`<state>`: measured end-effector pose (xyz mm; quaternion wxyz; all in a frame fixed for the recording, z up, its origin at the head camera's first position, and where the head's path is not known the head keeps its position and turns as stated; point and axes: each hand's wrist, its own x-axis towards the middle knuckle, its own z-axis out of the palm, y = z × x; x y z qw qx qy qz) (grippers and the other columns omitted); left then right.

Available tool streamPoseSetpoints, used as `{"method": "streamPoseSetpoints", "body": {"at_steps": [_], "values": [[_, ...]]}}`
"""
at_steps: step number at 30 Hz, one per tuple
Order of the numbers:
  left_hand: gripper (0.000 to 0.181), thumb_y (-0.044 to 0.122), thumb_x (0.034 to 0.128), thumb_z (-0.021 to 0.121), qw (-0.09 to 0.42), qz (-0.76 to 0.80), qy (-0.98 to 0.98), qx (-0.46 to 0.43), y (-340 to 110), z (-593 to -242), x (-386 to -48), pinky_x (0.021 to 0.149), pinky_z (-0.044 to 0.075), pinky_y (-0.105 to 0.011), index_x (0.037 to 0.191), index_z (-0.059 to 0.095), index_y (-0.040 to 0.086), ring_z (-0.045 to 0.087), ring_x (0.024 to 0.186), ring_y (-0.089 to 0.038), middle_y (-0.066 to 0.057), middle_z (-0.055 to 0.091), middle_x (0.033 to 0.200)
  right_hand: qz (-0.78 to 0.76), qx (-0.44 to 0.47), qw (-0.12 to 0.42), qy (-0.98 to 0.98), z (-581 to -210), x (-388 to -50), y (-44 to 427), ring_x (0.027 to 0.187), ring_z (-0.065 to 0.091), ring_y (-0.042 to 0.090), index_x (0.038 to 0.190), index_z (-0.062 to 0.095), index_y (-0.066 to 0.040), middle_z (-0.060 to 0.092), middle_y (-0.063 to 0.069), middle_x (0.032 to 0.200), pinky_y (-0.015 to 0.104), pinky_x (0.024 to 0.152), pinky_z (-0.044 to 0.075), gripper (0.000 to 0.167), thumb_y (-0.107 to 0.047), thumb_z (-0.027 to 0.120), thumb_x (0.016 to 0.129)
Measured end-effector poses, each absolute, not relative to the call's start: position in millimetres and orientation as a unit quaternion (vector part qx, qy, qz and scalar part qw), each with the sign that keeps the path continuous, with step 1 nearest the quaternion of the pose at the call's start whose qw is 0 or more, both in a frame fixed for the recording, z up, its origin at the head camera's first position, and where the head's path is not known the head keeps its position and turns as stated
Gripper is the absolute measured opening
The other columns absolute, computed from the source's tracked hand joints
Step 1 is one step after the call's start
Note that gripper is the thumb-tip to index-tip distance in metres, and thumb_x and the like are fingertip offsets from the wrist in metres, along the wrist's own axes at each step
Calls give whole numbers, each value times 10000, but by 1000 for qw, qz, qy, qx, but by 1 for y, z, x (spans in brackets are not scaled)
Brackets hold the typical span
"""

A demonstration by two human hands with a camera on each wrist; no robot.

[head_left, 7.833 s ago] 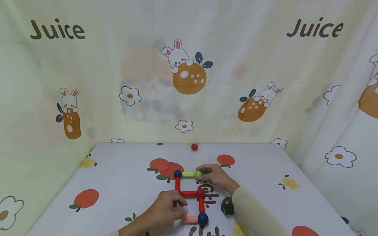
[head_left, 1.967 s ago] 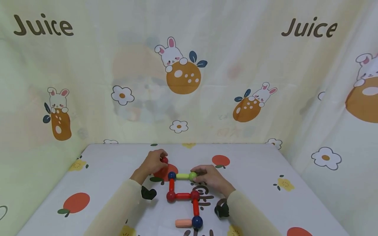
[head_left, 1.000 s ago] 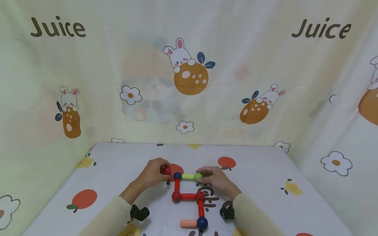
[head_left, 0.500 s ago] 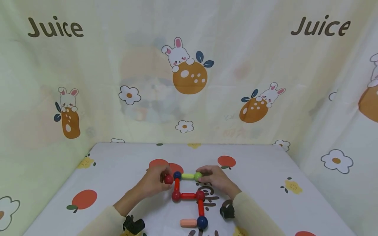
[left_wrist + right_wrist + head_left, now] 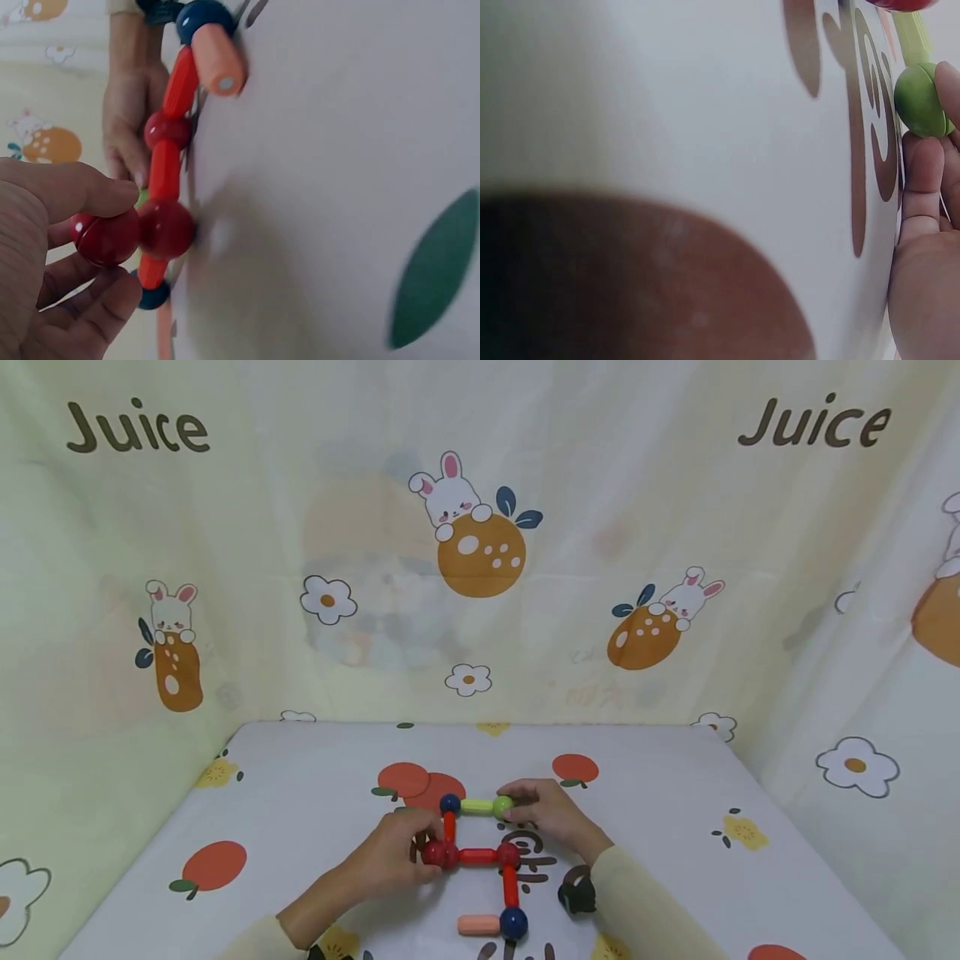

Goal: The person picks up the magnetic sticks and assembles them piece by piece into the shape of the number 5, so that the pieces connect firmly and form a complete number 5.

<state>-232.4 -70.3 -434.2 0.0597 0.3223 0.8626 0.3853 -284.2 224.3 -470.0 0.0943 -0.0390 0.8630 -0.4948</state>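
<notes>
A zigzag of magnetic rods and balls lies on the table. Between the fingertips of my left hand (image 5: 390, 858) is a loose red ball (image 5: 109, 238); it looks to be against the chain's red corner ball (image 5: 166, 229). My right hand (image 5: 558, 817) pinches the green ball (image 5: 503, 807), joined by a light green rod (image 5: 477, 807) to a blue ball (image 5: 450, 805). From there a red rod (image 5: 450, 828) leads to the corner ball. Farther along are another red rod (image 5: 477, 857), a second red ball (image 5: 508, 856), a third red rod (image 5: 511, 887), a second blue ball (image 5: 513, 923) and a peach rod (image 5: 478, 926).
The table (image 5: 300, 802) wears a white cloth printed with fruit and lettering. Behind and at both sides hang pale curtains (image 5: 360, 510) with rabbit prints. A black wrist strap (image 5: 577, 891) sits by my right sleeve.
The red ball, earlier at the table's far edge, is now in my left hand, brought toward me past the blue ball down to the corner ball. My right hand keeps its place on the green ball.
</notes>
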Motion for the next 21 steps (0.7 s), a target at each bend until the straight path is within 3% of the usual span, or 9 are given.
{"method": "streamPoseSetpoints", "body": {"at_steps": [12, 21], "values": [[292, 124, 789, 859, 143, 356, 871, 306, -64, -437, -215, 685, 550, -206, 1023, 704, 206, 582, 838, -102, 122, 628, 957, -495, -41, 91, 863, -467, -284, 225, 1076, 631, 191, 1250, 719, -195, 704, -11, 1172, 406, 964, 546, 372, -202, 788, 884], [300, 129, 778, 866, 190, 347, 867, 303, -60, -439, -205, 663, 547, -198, 1033, 729, 206, 577, 785, -83, 106, 611, 873, -491, -37, 94, 865, -470, -287, 225, 1070, 634, 189, 1245, 723, -213, 709, -18, 1164, 416, 974, 540, 369, -224, 792, 883]]}}
